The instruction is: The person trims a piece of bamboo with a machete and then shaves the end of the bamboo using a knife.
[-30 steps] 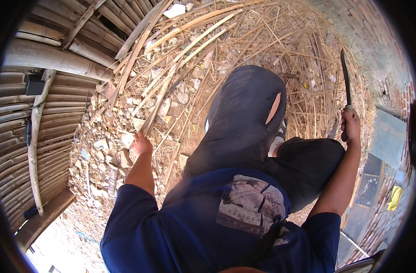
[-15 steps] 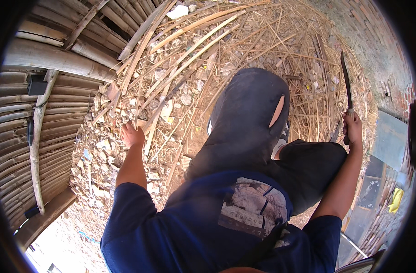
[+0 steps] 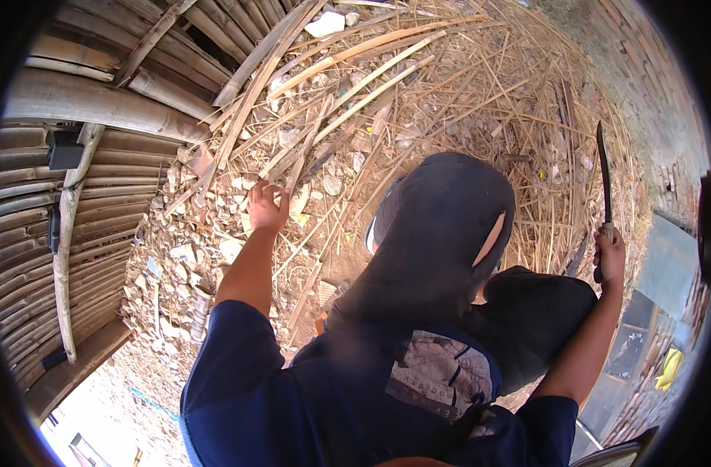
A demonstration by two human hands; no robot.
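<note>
My right hand (image 3: 610,253) is closed around the handle of a machete (image 3: 604,175), whose long, dark, slightly curved blade points up and away, close to the brick wall. Over on the left, my left hand (image 3: 268,206) is low over the littered ground, its fingers curled at the near end of a split bamboo strip (image 3: 308,144). That strip slants away to the right, across other strips; its contact with my fingertips is partly hidden. My bent knee (image 3: 456,202), in dark torn trousers, rises between the two hands.
Long bamboo strips (image 3: 363,50) lie piled ahead, over dry straw-like slivers (image 3: 542,117) and broken rubble (image 3: 180,257). A bamboo slat wall (image 3: 106,202) stands on the left; a worn brick wall (image 3: 643,70) rises on the right. A yellow piece (image 3: 670,369) is at lower right.
My left hand has moved away and to the right, to the bamboo strip. The machete stays in my right hand, slightly lower in view. The whole view has shifted a little.
</note>
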